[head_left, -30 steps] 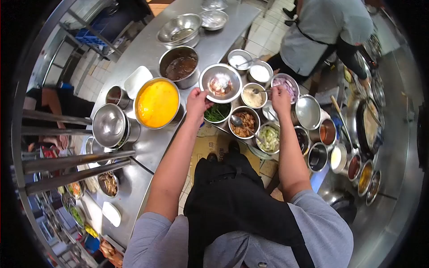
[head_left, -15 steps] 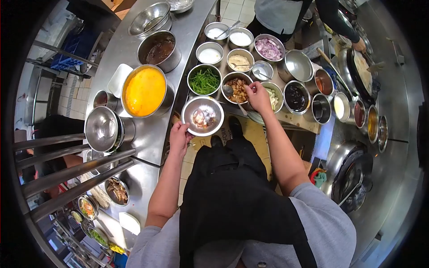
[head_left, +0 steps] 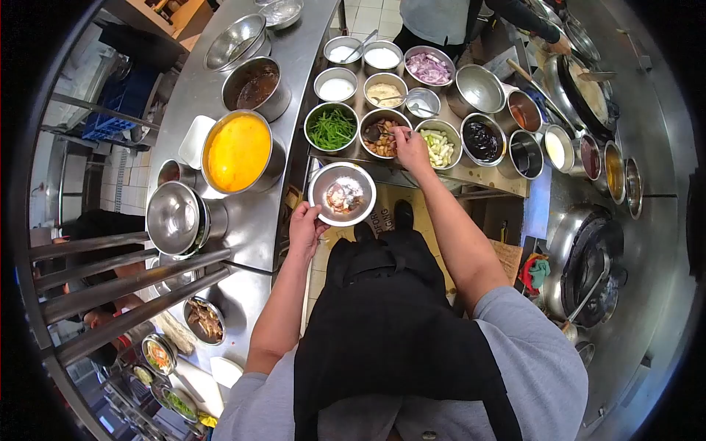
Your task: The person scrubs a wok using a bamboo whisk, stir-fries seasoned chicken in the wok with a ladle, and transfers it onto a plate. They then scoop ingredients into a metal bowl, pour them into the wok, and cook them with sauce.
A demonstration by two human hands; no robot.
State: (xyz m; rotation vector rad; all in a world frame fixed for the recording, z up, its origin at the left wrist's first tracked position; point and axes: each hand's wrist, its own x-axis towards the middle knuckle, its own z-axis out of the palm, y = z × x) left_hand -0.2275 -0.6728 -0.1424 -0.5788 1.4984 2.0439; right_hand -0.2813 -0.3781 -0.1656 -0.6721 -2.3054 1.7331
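Note:
My left hand grips the rim of a small steel bowl that holds white powder and reddish-brown bits. My right hand is closed on the handle of a spoon, whose bowl rests in a pot of browned diced pieces. Left of that pot stands a pot of chopped green herbs; to its right is one with pale green chopped pieces. Behind it are a tan powder with a spoon in it and a small bowl of white contents.
A large pot of yellow liquid and a pot of brown liquid stand on the left steel counter. Chopped purple onion and dark sauce are at the right. A co-worker's hand is near a round pan.
My right hand has gone from a loose pinch above the diced pieces to a grip on the spoon there. Earlier it held the tan powder's spoon. The steel bowl has moved back towards my body.

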